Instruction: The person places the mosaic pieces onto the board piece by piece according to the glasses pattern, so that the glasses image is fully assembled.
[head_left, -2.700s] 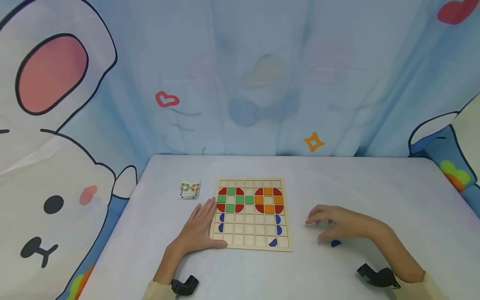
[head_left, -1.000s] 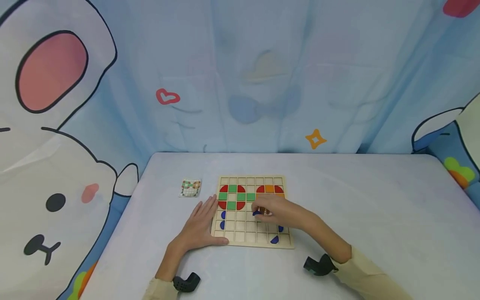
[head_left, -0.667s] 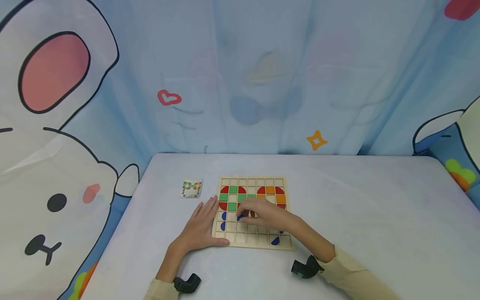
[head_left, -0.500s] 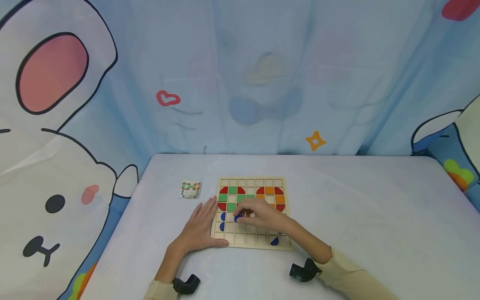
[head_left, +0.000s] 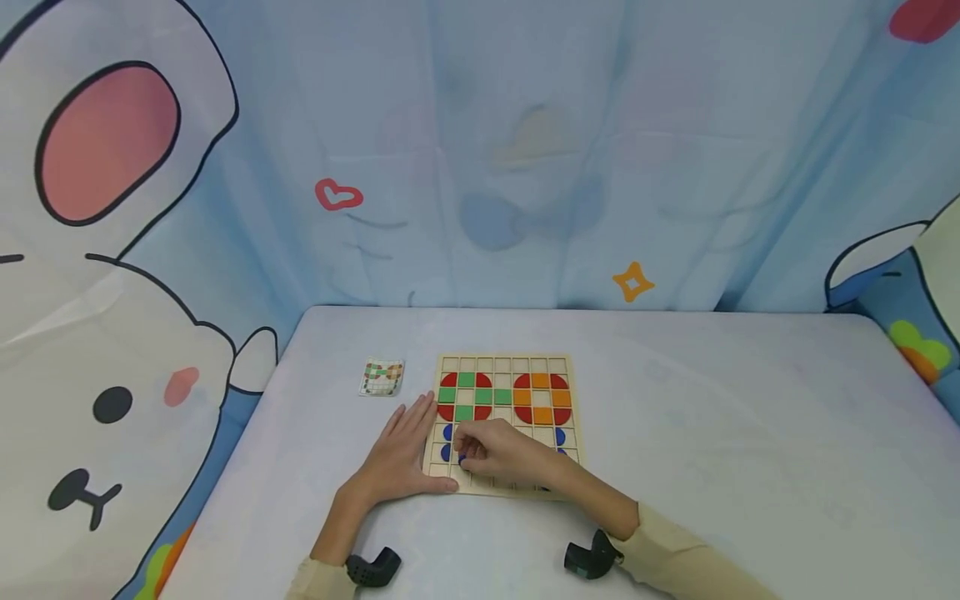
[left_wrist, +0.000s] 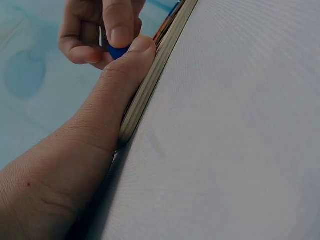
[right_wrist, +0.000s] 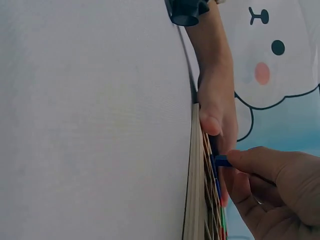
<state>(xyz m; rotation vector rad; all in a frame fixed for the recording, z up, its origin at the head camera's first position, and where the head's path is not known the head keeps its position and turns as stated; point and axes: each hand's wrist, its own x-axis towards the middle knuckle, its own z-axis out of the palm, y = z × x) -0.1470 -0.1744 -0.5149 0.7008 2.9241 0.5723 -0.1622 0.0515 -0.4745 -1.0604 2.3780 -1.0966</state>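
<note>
A square wooden grid board (head_left: 512, 364) lies on the table, with red, green, orange and blue flat pieces in several of its cells. My left hand (head_left: 397, 454) rests along its left edge, fingers stretched out and thumb on the lower left corner. Over the board's lower left part, my right hand (head_left: 502, 450) pinches a small blue piece (right_wrist: 222, 161) between thumb and fingers. In the left wrist view the same blue piece (left_wrist: 117, 51) shows just beyond the left thumb. The right hand and forearm cover much of the board's lower rows.
A small card (head_left: 382, 377) with a coloured grid pattern lies left of the board, near its top. The white table (head_left: 735, 417) reaches back to a blue curtain (head_left: 525, 233) with cartoon prints. Black cameras sit on both wrists.
My right hand took the blue piece from the table at the right and carried it left over the board, then toward the lower left cells. My left hand has stayed on the board's edge.
</note>
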